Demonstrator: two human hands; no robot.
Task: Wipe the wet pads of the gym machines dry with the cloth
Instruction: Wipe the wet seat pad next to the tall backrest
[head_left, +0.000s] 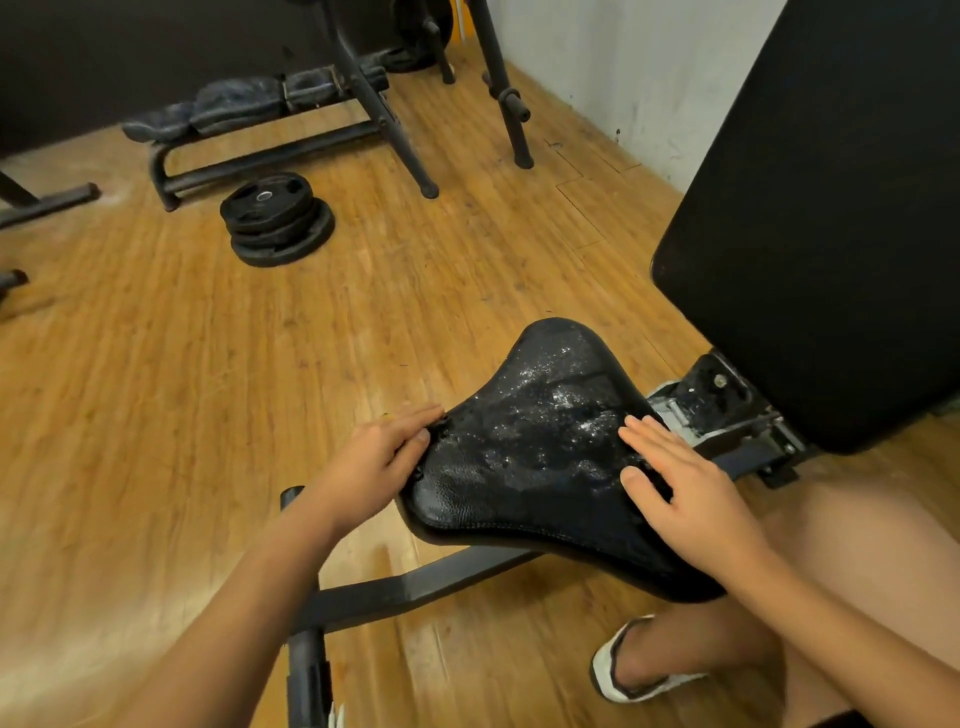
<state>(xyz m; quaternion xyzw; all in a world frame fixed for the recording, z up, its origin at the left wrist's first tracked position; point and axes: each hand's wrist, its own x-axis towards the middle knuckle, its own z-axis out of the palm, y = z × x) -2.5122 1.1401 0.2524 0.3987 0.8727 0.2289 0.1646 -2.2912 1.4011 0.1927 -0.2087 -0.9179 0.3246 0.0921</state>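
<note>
At the lower centre of the frame: seat pad (540, 457), black leather-grain, beaded with water over its middle and narrow far end. Left hand (382, 460) released, fingers laid fairly straight against the pad's left edge. Right hand (693, 499) released too, flat on the right side. No cloth to be seen, in either hand or elsewhere in frame.

Likely step: steadying the seat ahead of wiping. To do it well:
- Fetch the cloth first.
- Brace one edge with the free hand.
- Draw overlapping strokes from the far end toward the near seam.
- Press into the grain and along the stitching, likely traps for drops.
- Turn to a dry face once soaked.

Afterwards, check the upright back pad (831, 208) at upper right; wetness there not discernible.
</note>
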